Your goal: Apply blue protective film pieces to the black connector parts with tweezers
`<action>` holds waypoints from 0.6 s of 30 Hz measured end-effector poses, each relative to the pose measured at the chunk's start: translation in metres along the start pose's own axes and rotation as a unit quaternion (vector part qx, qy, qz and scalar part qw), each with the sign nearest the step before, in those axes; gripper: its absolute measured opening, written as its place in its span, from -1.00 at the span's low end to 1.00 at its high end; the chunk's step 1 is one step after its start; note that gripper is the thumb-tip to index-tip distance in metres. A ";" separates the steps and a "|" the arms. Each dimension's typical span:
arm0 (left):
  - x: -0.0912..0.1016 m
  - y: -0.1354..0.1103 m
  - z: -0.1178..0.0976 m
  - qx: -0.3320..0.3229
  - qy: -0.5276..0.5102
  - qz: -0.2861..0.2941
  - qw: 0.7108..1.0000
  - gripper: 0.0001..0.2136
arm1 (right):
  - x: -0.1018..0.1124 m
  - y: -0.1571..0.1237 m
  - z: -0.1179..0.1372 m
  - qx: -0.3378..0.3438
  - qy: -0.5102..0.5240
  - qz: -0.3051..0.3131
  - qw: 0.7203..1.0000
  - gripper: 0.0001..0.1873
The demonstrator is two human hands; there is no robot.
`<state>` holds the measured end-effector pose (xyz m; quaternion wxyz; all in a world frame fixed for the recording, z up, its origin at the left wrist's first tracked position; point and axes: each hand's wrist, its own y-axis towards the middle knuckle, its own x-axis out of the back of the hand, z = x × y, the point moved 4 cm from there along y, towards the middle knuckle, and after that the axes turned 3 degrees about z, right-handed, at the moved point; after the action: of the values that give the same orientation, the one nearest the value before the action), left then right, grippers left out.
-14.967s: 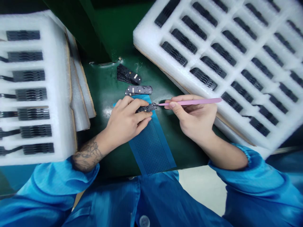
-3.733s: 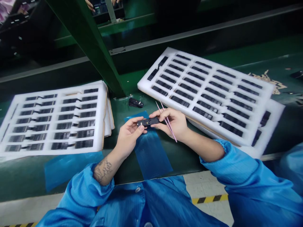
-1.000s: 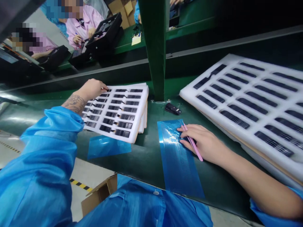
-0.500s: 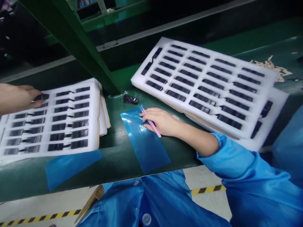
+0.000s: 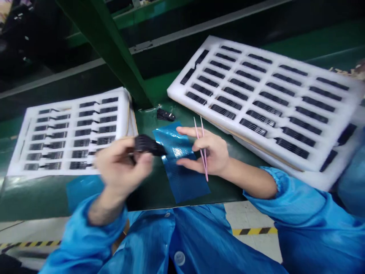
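Note:
My left hand (image 5: pixel 121 165), blurred by motion, pinches a dark black part (image 5: pixel 146 144) between thumb and fingers. A narrower black end of it reaches right, over the blue film sheet (image 5: pixel 188 186), which has rows of small shiny pieces. Above the film, my right hand (image 5: pixel 212 150) keeps a pair of pink tweezers (image 5: pixel 204 160) against its fingers, tips pointing up and apart. Its thumb and forefinger are spread toward the black part. Just beyond the film lies a small black bundle of strips (image 5: pixel 165 115) on the green table.
A white foam tray (image 5: pixel 124 114) with rows of black parts stands at the left on a stack. Another foam tray (image 5: pixel 212 42), similarly filled, lies tilted at the right. A green post (image 5: pixel 116 53) rises behind. A second blue sheet (image 5: pixel 84 188) lies near the front edge.
My left hand has come right from the left tray, carrying a black part to the blue film. My right hand has lifted and spread its fingers, with the tweezers turned more upright.

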<state>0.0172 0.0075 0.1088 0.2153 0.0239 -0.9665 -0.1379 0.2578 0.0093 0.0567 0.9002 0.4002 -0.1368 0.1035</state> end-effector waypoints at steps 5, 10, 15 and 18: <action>-0.100 -0.008 0.021 0.122 -0.186 0.000 0.975 -0.85 | -0.004 -0.004 0.005 -0.025 -0.084 -0.015 0.996 -0.64; -0.122 0.000 0.044 0.220 -0.256 0.061 0.939 -0.73 | -0.001 -0.002 -0.016 -0.043 -0.159 0.008 0.986 -0.74; -0.105 -0.002 0.054 0.178 -0.131 0.123 0.967 -0.77 | 0.006 0.000 -0.036 -0.076 -0.185 0.060 0.978 -0.78; -0.084 -0.002 0.054 0.011 0.087 0.093 0.992 -0.91 | 0.004 0.000 -0.051 -0.114 -0.206 0.121 0.964 -0.82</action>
<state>0.0711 0.0278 0.0270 0.3098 -0.0521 -0.9437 -0.1039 0.2698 0.0476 0.0256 0.8728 0.2883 -0.3778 0.1111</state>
